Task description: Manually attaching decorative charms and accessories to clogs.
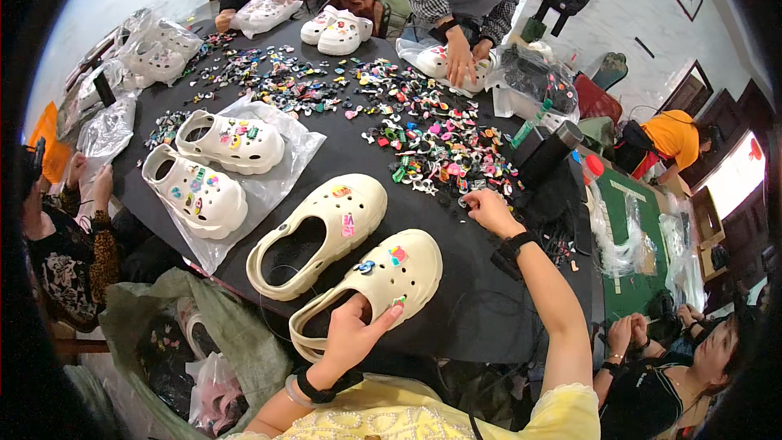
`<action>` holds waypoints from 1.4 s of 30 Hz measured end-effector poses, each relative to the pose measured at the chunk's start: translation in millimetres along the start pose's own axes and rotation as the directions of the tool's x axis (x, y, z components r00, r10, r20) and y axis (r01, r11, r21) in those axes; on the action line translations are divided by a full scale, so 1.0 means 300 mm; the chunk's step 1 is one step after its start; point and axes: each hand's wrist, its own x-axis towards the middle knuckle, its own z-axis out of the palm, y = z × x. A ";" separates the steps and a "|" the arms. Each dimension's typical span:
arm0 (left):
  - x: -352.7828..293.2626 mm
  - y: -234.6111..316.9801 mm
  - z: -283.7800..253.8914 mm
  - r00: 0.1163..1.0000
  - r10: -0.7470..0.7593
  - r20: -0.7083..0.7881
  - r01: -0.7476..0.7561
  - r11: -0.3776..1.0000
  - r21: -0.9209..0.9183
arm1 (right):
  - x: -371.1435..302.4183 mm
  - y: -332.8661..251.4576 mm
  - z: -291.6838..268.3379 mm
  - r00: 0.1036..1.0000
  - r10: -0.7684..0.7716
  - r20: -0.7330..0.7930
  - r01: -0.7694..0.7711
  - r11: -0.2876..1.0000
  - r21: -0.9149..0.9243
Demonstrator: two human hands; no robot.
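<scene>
My left hand (pixel 354 338) grips a cream clog (pixel 407 277) by its side, with the fingers inside the opening and the thumb on the outside. Several colourful charms sit in this clog's holes, one of them green beside my thumb. Its mate, another cream clog (pixel 358 204), lies just to the left with a pink charm and an orange one on its top. My right hand (pixel 494 213) is at the near edge of a heap of loose shoe charms (pixel 440 147), its fingertips pinched on a small charm whose design I cannot make out.
A white pair of decorated clogs (pixel 199 200) rests on a plastic bag (pixel 293 143) to the left. A dark bottle (pixel 554 151) and a green tube (pixel 521 134) stand at right. Co-workers handle clogs across the black table (pixel 481 301). A green sack (pixel 134 310) sits at lower left.
</scene>
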 end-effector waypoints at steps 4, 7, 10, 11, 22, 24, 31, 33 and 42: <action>-0.004 0.005 0.003 0.999 0.029 -0.017 -0.030 0.999 -0.037 | -0.032 -0.018 -0.025 0.996 0.046 -0.081 -0.039 0.996 0.081; -0.004 0.008 0.002 0.998 0.053 -0.021 -0.054 0.998 -0.040 | -0.038 -0.046 -0.034 0.990 -0.043 -0.134 0.048 0.998 0.039; -0.002 0.008 -0.002 0.999 0.035 -0.006 -0.035 0.999 -0.017 | -0.037 -0.074 -0.019 0.991 -0.107 -0.078 0.109 0.994 0.020; -0.001 0.007 -0.003 0.999 0.032 0.000 -0.032 0.999 -0.015 | -0.034 -0.082 -0.008 0.993 -0.096 -0.075 0.097 0.995 0.010; -0.001 -0.006 -0.005 0.999 0.050 -0.002 -0.050 0.996 -0.069 | -0.077 -0.118 -0.025 0.932 0.147 0.332 -0.362 0.450 0.817; 0.000 -0.010 -0.005 1.000 0.015 0.018 -0.015 0.999 -0.045 | -0.135 -0.155 -0.070 0.914 -0.021 0.405 -0.387 0.257 0.885; 0.005 -0.028 0.003 0.999 0.033 -0.013 -0.034 0.996 -0.083 | -0.337 -0.304 -0.161 0.868 -0.280 0.410 -0.409 0.064 0.910; 0.003 -0.023 0.002 0.995 0.102 -0.002 -0.102 0.994 -0.030 | -0.359 -0.342 -0.163 0.855 -0.292 0.429 -0.459 -0.039 0.888; -0.071 0.189 -0.032 0.959 0.131 0.252 -0.212 0.919 0.332 | -0.442 -0.553 -0.137 0.941 -0.233 0.246 -0.033 0.661 0.750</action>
